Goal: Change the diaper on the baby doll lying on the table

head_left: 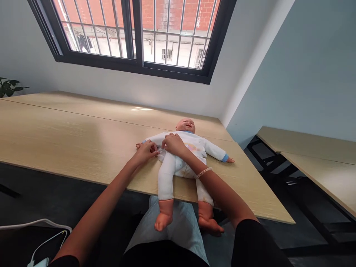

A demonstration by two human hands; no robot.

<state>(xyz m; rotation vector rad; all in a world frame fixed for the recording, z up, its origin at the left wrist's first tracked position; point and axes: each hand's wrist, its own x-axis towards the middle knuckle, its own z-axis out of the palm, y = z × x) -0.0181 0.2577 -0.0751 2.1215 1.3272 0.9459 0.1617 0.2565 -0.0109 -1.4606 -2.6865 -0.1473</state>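
A baby doll (185, 152) lies on its back on the table, head toward the window, arms spread and lower legs hanging past the front edge. It wears a white shirt (198, 146) with blue cuffs and a printed picture, and white trousers (166, 178). My left hand (148, 151) is at the doll's side, on the left of the view, thumb and fingers pinched beside some thin whitish material (161, 155). What lies between those fingertips is too small to tell. My right hand (172, 144) rests over the shirt's side, its fingers curled on the cloth, close to my left hand.
The doll lies on a long light wood table (69, 133) below a barred window (139, 33). On the right stands another wood table (314, 152). A white cable (41, 222) hangs at lower left, and a plant (11, 87) shows at the far left.
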